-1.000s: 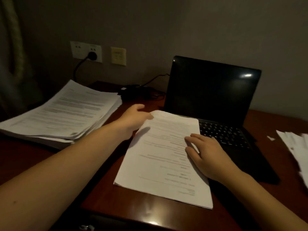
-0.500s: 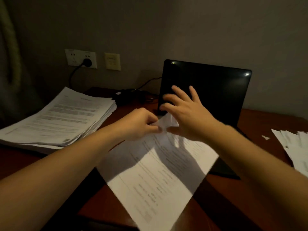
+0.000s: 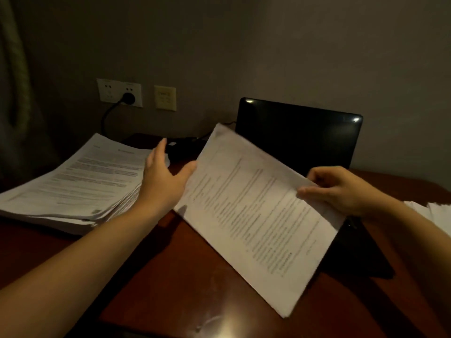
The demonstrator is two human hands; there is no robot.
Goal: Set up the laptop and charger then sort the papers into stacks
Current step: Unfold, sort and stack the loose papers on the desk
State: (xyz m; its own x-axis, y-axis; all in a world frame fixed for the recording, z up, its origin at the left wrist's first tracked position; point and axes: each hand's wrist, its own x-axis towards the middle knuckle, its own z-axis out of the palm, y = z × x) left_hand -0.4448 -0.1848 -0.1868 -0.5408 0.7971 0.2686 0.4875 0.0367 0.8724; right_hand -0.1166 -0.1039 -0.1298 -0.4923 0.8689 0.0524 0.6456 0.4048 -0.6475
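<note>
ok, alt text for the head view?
A person's right hand pinches printed papers, held tilted above a wooden desk, with the open left hand at their left edge. Behind them stands an open laptop with a dark screen; a thick paper stack lies to the left, below a wall socket with a black plug.

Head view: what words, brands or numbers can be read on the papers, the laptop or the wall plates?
Held sheet: printed lines, too blurred to read.
Tall paper stack: printed text, too small to read.
Laptop: no brand visible.
Wall socket: no readable marks.
</note>
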